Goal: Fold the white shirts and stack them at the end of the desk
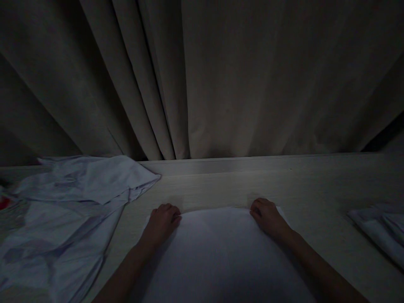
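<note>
A smooth white cloth (217, 252) lies flat on the pale wooden table (284, 185) right in front of me. My left hand (162, 223) rests on its far left corner with the fingers curled over the edge. My right hand (268, 216) does the same at the far right corner. Both hands pinch the cloth's far edge. The light is dim, so the exact finger grip is hard to make out.
A crumpled pile of light blue-white garments (63, 210) covers the table's left side. Another folded pale cloth (381, 231) lies at the right edge. A grey pleated curtain (202, 75) hangs just behind the table's back rim.
</note>
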Demonstrator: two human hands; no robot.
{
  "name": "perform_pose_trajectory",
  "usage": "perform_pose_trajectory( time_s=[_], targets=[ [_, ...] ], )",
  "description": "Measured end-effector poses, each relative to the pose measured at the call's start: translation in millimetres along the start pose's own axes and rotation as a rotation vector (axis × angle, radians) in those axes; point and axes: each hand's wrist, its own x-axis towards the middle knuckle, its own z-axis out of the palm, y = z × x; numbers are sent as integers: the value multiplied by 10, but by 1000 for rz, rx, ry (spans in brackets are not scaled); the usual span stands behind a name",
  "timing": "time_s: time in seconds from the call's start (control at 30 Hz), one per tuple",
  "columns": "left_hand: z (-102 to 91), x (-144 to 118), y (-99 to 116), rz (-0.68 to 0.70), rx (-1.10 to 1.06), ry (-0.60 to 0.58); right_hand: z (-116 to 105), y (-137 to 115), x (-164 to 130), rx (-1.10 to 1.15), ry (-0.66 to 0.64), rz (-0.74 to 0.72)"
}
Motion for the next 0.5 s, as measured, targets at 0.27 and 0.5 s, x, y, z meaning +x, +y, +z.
perform_pose_trajectory(
  time_s=[0.27, 0.5],
  targets=[
    [-155, 191, -150, 86, -125, 10, -269, 58, 262, -31, -102, -27],
    [45, 409, -186, 16, -136, -88, 3, 110, 438, -331, -100, -38]
  ],
)
